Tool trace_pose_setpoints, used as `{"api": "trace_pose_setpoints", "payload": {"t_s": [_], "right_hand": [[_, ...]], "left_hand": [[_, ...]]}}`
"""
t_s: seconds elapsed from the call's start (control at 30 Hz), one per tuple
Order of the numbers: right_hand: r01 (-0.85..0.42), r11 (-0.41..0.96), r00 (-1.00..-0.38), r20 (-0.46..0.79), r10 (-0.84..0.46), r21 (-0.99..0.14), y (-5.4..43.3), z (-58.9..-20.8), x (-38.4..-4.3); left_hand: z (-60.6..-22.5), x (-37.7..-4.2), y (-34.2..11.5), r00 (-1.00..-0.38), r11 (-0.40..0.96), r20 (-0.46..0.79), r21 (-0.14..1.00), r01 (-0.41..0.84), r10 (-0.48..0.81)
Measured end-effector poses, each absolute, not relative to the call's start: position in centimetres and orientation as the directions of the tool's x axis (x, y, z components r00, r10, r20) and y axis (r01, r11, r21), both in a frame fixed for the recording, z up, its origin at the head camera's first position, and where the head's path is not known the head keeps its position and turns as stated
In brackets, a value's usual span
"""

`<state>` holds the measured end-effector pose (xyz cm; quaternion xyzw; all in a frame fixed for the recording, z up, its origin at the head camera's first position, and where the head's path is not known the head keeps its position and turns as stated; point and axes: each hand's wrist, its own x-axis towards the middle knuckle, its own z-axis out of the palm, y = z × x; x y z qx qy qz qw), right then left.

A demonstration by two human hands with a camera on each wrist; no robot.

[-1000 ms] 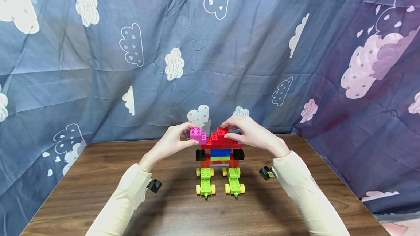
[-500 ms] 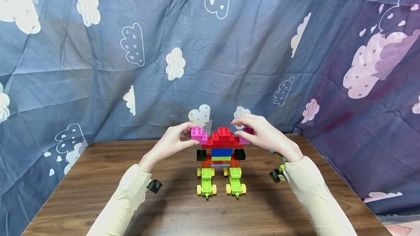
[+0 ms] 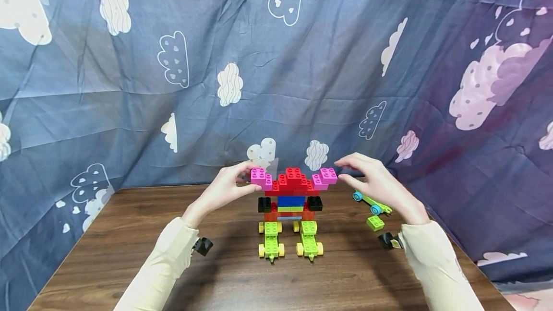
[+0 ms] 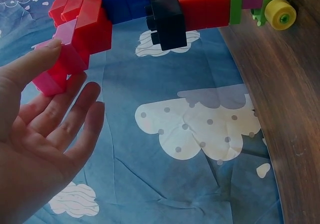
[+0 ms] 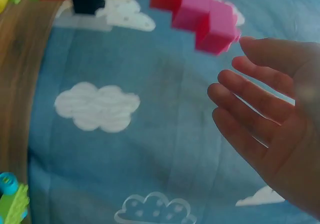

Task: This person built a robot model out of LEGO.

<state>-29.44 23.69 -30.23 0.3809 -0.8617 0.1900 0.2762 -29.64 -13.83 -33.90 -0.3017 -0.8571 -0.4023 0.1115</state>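
Note:
A figure of toy building blocks stands upright on the table, its red top blocks [image 3: 293, 179] above a blue block [image 3: 291, 201] and two black blocks [image 3: 314, 203]. Two green wheeled bases [image 3: 271, 245] with yellow wheels carry it. At the figure's upper left, my left hand [image 3: 222, 185] pinches a pink block [image 3: 258, 175] between thumb and fingers; the left wrist view shows the thumb on the pink block [image 4: 70, 39]. My right hand [image 3: 375, 179] is just right of the other pink block [image 3: 328, 175], fingers spread and holding nothing. In the right wrist view a small gap separates them.
On the wooden table [image 3: 173, 234] at right lie a green wheeled base [image 3: 373, 203] with blue wheels and a loose green block [image 3: 375, 223]. A dark blue cloud-patterned cloth [image 3: 198, 124] hangs behind the table.
My right hand has moved right, off the red top blocks and past the right pink block, uncovering it and the green pieces at right. My left hand has stayed put.

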Motion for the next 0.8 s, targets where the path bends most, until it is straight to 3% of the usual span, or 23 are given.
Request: {"api": "trace_pose_setpoints", "payload": {"t_s": [0.53, 0.8], "right_hand": [[-0.655, 0.738, -0.702, 0.495, -0.512, -0.164, 30.7, -39.2, -29.9], [-0.532, 0.814, -0.835, 0.304, -0.459, -0.234, 32.9, -41.4, -29.9]], "left_hand": [[-33.8, -29.4, -13.9, -0.786, 0.493, 0.441, 0.614, 0.616, 0.433], [-33.8, -29.4, -13.9, -0.791, 0.497, 0.432, 0.618, 0.609, 0.433]]}}
